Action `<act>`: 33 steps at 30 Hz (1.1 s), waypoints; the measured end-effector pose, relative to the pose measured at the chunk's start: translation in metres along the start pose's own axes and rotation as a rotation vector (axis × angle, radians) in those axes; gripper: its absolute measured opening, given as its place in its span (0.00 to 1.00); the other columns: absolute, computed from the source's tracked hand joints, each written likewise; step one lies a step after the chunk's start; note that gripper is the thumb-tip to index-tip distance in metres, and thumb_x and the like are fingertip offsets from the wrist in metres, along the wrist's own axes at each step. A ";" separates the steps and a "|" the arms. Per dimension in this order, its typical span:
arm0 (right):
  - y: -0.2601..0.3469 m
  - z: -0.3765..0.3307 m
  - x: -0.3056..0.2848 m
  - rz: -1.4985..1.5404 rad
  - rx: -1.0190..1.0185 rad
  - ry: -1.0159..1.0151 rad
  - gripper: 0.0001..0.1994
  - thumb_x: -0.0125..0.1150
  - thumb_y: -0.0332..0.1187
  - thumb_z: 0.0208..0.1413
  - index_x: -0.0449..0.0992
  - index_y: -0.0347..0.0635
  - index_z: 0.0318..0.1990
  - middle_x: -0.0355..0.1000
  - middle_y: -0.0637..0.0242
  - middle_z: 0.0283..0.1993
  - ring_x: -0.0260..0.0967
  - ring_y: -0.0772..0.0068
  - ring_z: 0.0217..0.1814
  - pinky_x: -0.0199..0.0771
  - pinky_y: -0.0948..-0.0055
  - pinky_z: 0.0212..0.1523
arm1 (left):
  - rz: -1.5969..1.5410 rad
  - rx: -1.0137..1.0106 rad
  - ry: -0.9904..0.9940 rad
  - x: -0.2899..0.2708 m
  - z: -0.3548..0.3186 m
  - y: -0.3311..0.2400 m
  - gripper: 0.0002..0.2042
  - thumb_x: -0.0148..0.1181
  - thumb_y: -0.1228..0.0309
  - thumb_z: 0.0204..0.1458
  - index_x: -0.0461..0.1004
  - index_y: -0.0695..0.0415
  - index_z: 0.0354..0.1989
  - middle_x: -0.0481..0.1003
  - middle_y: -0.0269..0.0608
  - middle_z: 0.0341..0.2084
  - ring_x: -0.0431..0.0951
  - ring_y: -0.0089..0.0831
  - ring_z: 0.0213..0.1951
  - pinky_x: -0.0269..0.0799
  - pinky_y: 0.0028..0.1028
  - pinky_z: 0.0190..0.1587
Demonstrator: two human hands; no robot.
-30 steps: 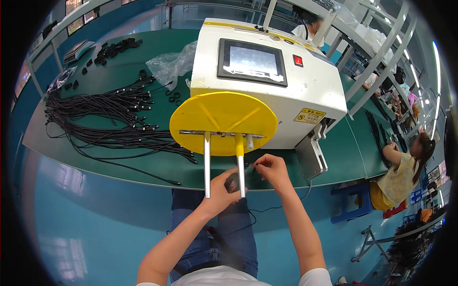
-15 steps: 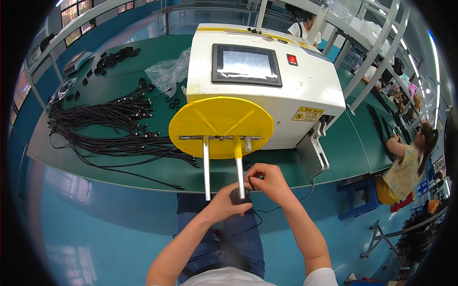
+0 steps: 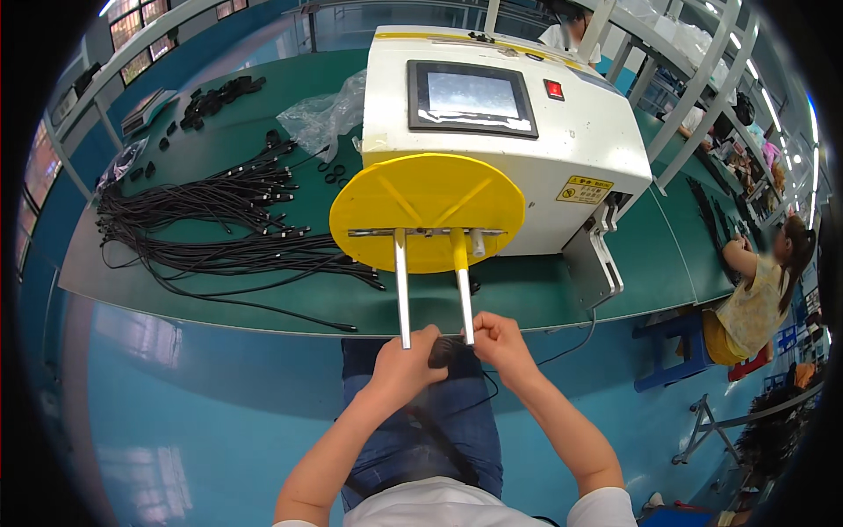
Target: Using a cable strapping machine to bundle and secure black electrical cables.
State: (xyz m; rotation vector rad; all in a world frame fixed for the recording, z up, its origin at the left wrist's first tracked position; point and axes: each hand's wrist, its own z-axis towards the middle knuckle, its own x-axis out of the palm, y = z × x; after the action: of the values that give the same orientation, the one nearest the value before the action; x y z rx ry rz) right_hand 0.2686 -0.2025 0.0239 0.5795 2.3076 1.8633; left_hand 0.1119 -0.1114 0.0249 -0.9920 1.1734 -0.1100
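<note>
Just below the two metal prongs (image 3: 430,290) sticking out of the yellow disc (image 3: 428,209), both hands meet around a small black cable bundle (image 3: 443,351). Left hand (image 3: 406,369) has its fingers curled shut on the bundle, right hand (image 3: 502,344) pinches it from the other side. White machine (image 3: 500,132) sits on the green surface (image 3: 544,294), with a pile of black cables (image 3: 219,228) off to the left.
</note>
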 end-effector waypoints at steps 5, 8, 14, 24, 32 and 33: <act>0.013 -0.024 0.021 -0.032 0.050 -0.005 0.11 0.52 0.27 0.57 0.75 0.36 0.45 0.60 0.79 0.21 0.50 0.89 0.21 0.47 0.86 0.22 | -0.053 -0.058 -0.146 0.004 -0.005 0.007 0.16 0.66 0.71 0.34 0.67 0.60 0.31 0.73 0.47 0.25 0.75 0.47 0.30 0.70 0.35 0.30; 0.020 -0.029 0.014 -0.061 0.071 0.059 0.14 0.51 0.27 0.57 0.73 0.37 0.50 0.59 0.78 0.21 0.52 0.88 0.23 0.50 0.85 0.24 | -0.073 -0.053 -0.189 0.008 -0.008 0.007 0.16 0.66 0.71 0.34 0.67 0.60 0.31 0.73 0.47 0.24 0.75 0.48 0.29 0.70 0.35 0.29; 0.014 -0.037 0.028 0.042 0.072 0.232 0.16 0.50 0.24 0.57 0.73 0.38 0.53 0.62 0.74 0.23 0.58 0.84 0.27 0.59 0.84 0.28 | -0.024 -0.023 -0.174 0.006 -0.013 0.010 0.16 0.66 0.70 0.35 0.67 0.58 0.32 0.73 0.48 0.24 0.75 0.47 0.30 0.70 0.38 0.31; -0.002 -0.046 0.020 -0.112 0.000 0.374 0.14 0.49 0.23 0.57 0.75 0.42 0.49 0.70 0.66 0.40 0.69 0.73 0.41 0.71 0.75 0.43 | -0.363 0.077 -0.255 -0.002 -0.024 0.006 0.19 0.70 0.72 0.34 0.66 0.62 0.32 0.70 0.43 0.18 0.71 0.31 0.21 0.67 0.27 0.27; -0.010 -0.038 0.021 0.188 0.067 0.176 0.08 0.47 0.21 0.55 0.75 0.37 0.35 0.70 0.65 0.42 0.69 0.73 0.45 0.72 0.73 0.44 | -0.637 0.100 -0.145 -0.003 -0.027 -0.001 0.15 0.67 0.74 0.40 0.66 0.62 0.31 0.70 0.37 0.19 0.69 0.21 0.20 0.65 0.23 0.24; -0.012 -0.039 0.026 0.183 0.094 0.106 0.07 0.47 0.20 0.55 0.74 0.36 0.34 0.70 0.66 0.42 0.69 0.73 0.45 0.71 0.73 0.44 | -0.636 0.100 -0.143 0.000 -0.026 0.002 0.15 0.67 0.74 0.40 0.66 0.62 0.31 0.70 0.37 0.19 0.69 0.21 0.20 0.65 0.23 0.24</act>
State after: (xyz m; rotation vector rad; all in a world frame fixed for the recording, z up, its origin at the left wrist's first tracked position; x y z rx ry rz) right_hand 0.2295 -0.2309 0.0249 0.7434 2.4981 1.9144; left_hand 0.0897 -0.1257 0.0224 -1.2327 0.6827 -0.5865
